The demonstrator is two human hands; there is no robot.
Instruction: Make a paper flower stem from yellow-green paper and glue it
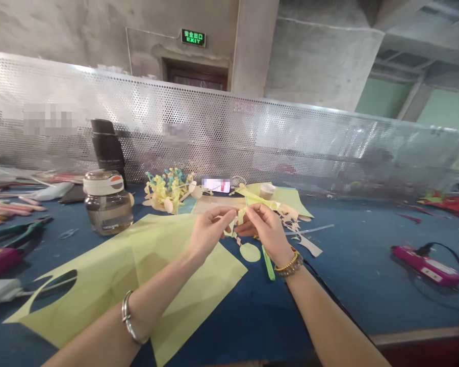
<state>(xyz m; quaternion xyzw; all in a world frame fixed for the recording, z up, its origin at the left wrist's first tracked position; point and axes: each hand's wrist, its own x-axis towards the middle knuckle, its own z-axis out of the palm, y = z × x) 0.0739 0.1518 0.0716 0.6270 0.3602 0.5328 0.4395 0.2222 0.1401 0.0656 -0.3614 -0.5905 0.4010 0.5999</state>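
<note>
The right hand point(260, 224) is pinching a small yellow piece point(241, 216), probably for fine control; the left hand point(210, 229) is curling beside it, grip unclear, above a yellow sheet point(153, 244).

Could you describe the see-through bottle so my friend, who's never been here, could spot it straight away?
Find the perforated metal screen behind the blue table. Towards its left stands a black flask, with the bottle just in front. The bottle is squat and clear, with a white collar bearing an orange mark, while the flask is taller and dark all over.
</note>
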